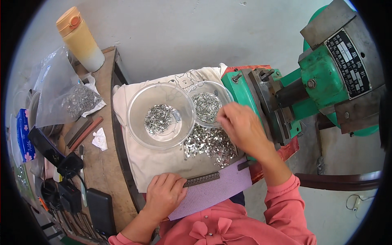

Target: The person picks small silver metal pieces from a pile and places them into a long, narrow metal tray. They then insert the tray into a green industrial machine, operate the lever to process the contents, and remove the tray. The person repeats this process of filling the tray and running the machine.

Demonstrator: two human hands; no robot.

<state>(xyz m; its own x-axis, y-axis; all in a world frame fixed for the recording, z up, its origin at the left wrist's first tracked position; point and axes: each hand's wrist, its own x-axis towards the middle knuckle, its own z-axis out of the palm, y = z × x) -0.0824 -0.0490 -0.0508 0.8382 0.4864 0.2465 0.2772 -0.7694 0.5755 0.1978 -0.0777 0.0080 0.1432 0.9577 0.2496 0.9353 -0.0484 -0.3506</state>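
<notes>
My left hand (pixel 164 195) grips one end of a dark metal bar (pixel 203 179) with a row of small notches. The bar lies on a purple mat (pixel 228 181) at my lap. My right hand (pixel 241 125) is at the right rim of a smaller clear bowl (pixel 207 102) of thin silvery metal pieces. Its fingers are pinched together, and whatever is between them is hidden. Beneath that bowl spreads a loose pile of small shiny metal pieces (pixel 208 146) on a pale cloth (pixel 147 167). A larger clear tub (pixel 161 141), left of the bowl, holds more such pieces.
A green press machine (pixel 322 73) with a dark ram stands close on the right. On the wooden table (pixel 108 163) at left are a yellow bottle (pixel 81 41), a plastic bag of metal bits (pixel 79 100), a black power bank (pixel 101 210) and several tools.
</notes>
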